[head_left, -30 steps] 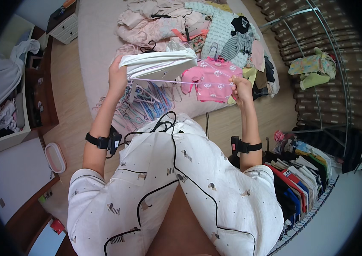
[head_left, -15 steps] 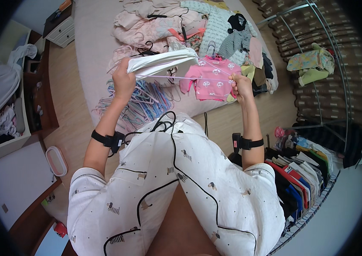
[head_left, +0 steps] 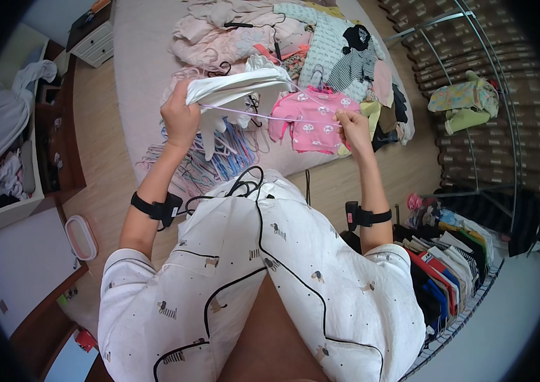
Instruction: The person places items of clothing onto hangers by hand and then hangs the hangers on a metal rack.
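My left hand (head_left: 180,121) is closed around a bunched white garment (head_left: 235,87), held up over the near side of the bed. A thin lilac clothes hanger (head_left: 263,116) runs from the garment to the right. Its right corner is pinched by my right hand (head_left: 354,132), while its left part goes in under the white cloth. Behind the hanger a pink long-sleeved top (head_left: 311,137) with a white mushroom pattern lies on the bed. Several loose hangers (head_left: 228,153) in blue, pink and white are heaped below the garment.
The bed (head_left: 142,83) also bears pale pink clothes (head_left: 212,41), a striped garment (head_left: 349,70) and dark pieces at its right edge. A metal rack (head_left: 515,127) stands at the right, with a rail of hanging clothes (head_left: 442,274) nearer me. A small white cabinet (head_left: 94,48) is far left.
The white garment now sags lower, with a part of it hanging down over the heaped hangers. My left hand has shifted slightly left, and my right hand slightly left along with the hanger.
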Action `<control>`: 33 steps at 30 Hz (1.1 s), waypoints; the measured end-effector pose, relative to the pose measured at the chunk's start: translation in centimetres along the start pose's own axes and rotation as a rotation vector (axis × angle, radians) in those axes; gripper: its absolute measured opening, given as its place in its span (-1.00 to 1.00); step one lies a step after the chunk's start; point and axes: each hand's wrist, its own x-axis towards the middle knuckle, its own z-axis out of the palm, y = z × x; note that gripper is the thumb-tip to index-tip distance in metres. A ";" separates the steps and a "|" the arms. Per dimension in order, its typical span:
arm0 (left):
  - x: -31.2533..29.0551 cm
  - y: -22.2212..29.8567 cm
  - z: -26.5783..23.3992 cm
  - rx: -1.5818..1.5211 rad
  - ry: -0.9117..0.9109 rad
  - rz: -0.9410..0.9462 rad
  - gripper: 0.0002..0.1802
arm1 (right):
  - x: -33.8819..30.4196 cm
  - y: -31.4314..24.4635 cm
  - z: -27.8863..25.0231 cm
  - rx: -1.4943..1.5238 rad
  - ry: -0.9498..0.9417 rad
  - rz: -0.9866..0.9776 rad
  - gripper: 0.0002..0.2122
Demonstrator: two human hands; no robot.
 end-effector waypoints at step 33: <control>-1.7 6.7 1.5 -0.520 -0.945 0.314 -0.64 | -1.2 -4.0 9.9 -1.029 -0.049 -0.388 -0.22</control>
